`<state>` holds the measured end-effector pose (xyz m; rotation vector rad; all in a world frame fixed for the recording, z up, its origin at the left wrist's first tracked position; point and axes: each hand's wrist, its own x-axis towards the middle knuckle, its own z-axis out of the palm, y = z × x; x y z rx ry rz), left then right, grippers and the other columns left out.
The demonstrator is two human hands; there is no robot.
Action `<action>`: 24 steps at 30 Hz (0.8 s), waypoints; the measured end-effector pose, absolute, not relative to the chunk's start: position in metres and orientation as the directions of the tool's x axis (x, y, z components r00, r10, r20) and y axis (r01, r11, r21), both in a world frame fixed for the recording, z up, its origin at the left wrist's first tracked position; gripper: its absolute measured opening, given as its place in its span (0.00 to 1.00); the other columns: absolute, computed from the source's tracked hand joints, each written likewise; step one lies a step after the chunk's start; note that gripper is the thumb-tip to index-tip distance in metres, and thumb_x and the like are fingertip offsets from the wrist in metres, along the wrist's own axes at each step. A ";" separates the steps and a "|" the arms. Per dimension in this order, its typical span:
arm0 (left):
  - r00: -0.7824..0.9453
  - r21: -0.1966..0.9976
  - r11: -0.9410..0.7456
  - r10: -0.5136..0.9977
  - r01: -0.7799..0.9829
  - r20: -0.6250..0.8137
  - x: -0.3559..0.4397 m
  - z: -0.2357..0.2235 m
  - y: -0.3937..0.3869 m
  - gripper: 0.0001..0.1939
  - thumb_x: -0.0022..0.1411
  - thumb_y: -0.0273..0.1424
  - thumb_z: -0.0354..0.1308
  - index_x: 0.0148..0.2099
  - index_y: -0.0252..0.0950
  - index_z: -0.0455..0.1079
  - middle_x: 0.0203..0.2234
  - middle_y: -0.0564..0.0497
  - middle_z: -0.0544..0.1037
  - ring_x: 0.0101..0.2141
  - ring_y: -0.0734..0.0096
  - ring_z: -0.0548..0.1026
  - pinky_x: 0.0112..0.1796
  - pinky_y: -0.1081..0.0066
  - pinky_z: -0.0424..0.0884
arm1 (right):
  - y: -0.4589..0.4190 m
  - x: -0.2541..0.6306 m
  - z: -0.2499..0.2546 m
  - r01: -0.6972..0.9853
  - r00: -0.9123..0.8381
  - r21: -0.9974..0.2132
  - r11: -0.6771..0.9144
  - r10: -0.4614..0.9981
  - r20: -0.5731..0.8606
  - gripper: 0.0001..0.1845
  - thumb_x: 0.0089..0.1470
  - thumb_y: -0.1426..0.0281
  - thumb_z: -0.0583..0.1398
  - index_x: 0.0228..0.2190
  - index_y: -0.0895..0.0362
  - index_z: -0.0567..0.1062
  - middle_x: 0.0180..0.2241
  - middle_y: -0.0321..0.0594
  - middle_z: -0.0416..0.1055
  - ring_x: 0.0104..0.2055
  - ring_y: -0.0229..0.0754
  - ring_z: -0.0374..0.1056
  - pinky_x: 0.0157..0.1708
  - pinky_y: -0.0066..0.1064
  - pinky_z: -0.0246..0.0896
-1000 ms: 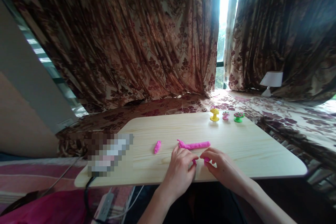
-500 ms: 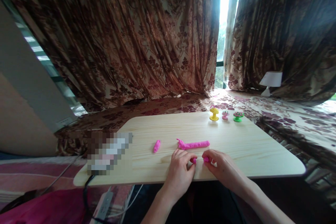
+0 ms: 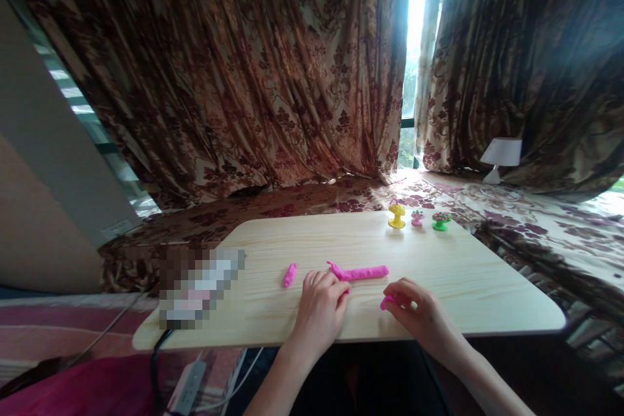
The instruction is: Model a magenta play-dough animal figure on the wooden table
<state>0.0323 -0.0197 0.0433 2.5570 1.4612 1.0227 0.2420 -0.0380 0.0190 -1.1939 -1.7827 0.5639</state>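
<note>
A pink piece of modelling clay (image 3: 387,302) is pinched between the thumb and fingers of my right hand (image 3: 419,312), just above the near part of the table. My left hand (image 3: 319,309) is closed with its fingers curled down, right by the near side of a long pink clay roll (image 3: 365,272). Whatever it holds is hidden behind the fingers. The roll lies crosswise, with a thin bent tip at its left end. To the left of it lies a short pink clay piece (image 3: 290,275), touched by neither hand.
On the pale wooden table (image 3: 263,240), small yellow (image 3: 396,216), pink (image 3: 417,218) and green (image 3: 441,221) mushroom-like figures stand at the far right. A blurred-out object (image 3: 202,289) with a black cable lies at the left. A white lamp (image 3: 502,153) stands beyond, before patterned curtains.
My left hand has moved left and slightly away from my right hand, towards the roll. The pink bit seen in its fingers is now hidden. My right hand has shifted slightly right, still pinching its clay.
</note>
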 end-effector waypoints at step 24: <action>0.312 0.505 -0.605 0.776 0.615 0.548 0.051 0.063 -0.079 0.05 0.60 0.30 0.54 0.37 0.43 0.71 0.31 0.54 0.75 0.42 0.66 0.70 0.57 0.54 0.48 | -0.081 0.231 0.054 0.234 -0.262 -0.820 0.523 0.846 0.465 0.04 0.56 0.71 0.58 0.33 0.54 0.74 0.29 0.36 0.69 0.32 0.37 0.64 0.33 0.28 0.61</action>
